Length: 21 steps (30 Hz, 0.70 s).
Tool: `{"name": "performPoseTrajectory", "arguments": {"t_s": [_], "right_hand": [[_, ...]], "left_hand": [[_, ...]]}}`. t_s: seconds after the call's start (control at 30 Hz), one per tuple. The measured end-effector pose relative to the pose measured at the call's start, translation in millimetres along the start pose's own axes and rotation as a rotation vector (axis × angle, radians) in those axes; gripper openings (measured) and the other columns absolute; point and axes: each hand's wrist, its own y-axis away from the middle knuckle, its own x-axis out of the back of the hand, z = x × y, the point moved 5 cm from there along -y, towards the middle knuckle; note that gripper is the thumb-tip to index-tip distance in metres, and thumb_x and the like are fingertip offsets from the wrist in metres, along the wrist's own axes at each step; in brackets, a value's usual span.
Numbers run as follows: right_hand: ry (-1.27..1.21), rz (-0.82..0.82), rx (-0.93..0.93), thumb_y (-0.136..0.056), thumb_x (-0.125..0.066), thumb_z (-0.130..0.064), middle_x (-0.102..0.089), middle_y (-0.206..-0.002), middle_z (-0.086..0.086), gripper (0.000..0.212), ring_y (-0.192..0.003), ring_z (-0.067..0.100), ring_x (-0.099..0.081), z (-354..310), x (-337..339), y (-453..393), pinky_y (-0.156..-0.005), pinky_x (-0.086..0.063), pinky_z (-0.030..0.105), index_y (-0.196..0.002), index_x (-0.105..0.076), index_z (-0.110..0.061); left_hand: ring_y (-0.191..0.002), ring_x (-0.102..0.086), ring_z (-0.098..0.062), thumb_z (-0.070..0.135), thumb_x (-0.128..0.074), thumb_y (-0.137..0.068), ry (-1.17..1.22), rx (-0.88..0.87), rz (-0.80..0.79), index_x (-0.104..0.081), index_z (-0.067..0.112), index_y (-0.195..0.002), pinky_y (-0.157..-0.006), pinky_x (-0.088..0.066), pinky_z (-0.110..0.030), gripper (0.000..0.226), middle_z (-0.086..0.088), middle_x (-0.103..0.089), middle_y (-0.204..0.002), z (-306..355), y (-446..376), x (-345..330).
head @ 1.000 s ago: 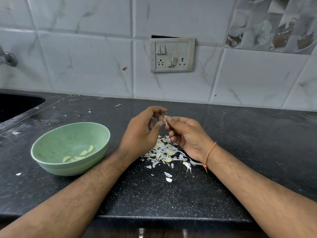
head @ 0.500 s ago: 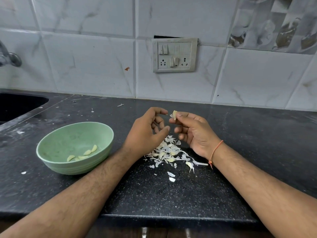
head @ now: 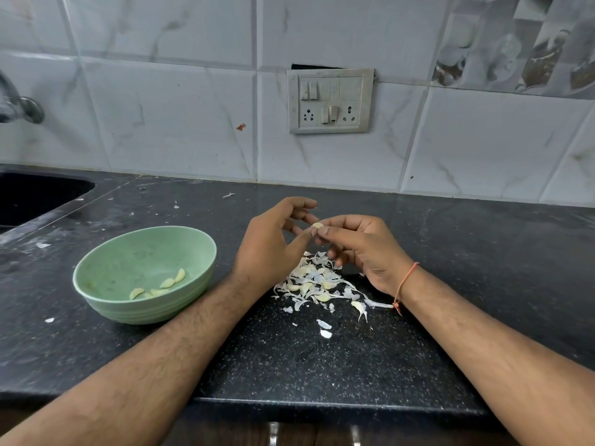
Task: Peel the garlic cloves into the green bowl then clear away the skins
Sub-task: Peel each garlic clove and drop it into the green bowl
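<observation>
A small pale garlic clove (head: pixel 317 225) is pinched between the thumb and fingers of my right hand (head: pixel 360 249), held above the counter. My left hand (head: pixel 273 246) is right beside it, fingers curled, with its thumb tip touching the clove from the left. Below both hands lies a pile of white garlic skins (head: pixel 317 283) mixed with a few unpeeled cloves. The green bowl (head: pixel 106 268) stands to the left on the counter and holds several peeled cloves (head: pixel 167 283).
The dark speckled counter (head: pixel 289 355) ends in a front edge near me. A black sink (head: pixel 29 194) is sunk in at the far left under a tap (head: pixel 19 107). A switch and socket plate (head: pixel 330 101) hangs on the tiled wall. Stray skin bits (head: pixel 323 328) lie about.
My left hand drew apart from the clove half a second ago and has come back to touch it. The clove stays in my right hand's pinch, now slightly lower.
</observation>
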Motion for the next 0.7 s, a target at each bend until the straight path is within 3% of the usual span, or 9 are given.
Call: {"name": "performPoseTrajectory", "arguments": {"t_s": [0.13,0.27,0.5,0.7], "right_hand": [[0.021,0.006,0.061,-0.089,-0.083,-0.01,-0.075,-0.088,0.015,0.022,-0.067,0.018,-0.062,0.8,-0.3,0.2,-0.054,-0.052,0.028,-0.11,-0.08,-0.003],[0.008,0.047,0.107,-0.095,-0.077,-0.011,-0.078,-0.104,0.022,0.019,-0.073,0.024,-0.065,-0.5,1.8,-1.0,-0.055,-0.056,0.028,-0.111,-0.079,-0.001],[0.066,0.078,0.146,-0.095,-0.077,-0.013,-0.08,-0.095,0.019,0.016,-0.074,0.028,-0.074,-3.4,4.2,-1.6,-0.059,-0.062,0.03,-0.109,-0.08,-0.006],[0.119,0.077,0.157,-0.093,-0.081,-0.014,-0.08,-0.094,0.018,0.016,-0.078,0.033,-0.076,-6.7,6.9,-0.6,-0.062,-0.063,0.033,-0.105,-0.081,-0.004]], "left_hand": [[-0.086,-0.072,-0.005,0.017,-0.083,-0.092,0.003,0.028,0.043,-0.068,0.028,-0.125,-0.081,-0.054,-0.015,0.038,0.02,-0.076,-0.101,-1.9,-0.6,1.0],[-0.09,-0.072,0.001,0.02,-0.082,-0.093,0.051,0.065,0.051,-0.067,0.028,-0.126,-0.085,-0.054,-0.014,0.038,0.02,-0.078,-0.096,-4.0,0.0,0.6],[-0.093,-0.073,0.0,0.023,-0.081,-0.093,0.017,0.077,0.021,-0.066,0.029,-0.128,-0.091,-0.056,-0.023,0.038,0.021,-0.079,-0.093,-4.2,0.0,-1.1],[-0.091,-0.073,0.001,0.022,-0.081,-0.093,0.013,0.105,-0.012,-0.067,0.027,-0.128,-0.091,-0.053,-0.015,0.038,0.022,-0.079,-0.088,-4.3,-0.2,-2.3]]}}
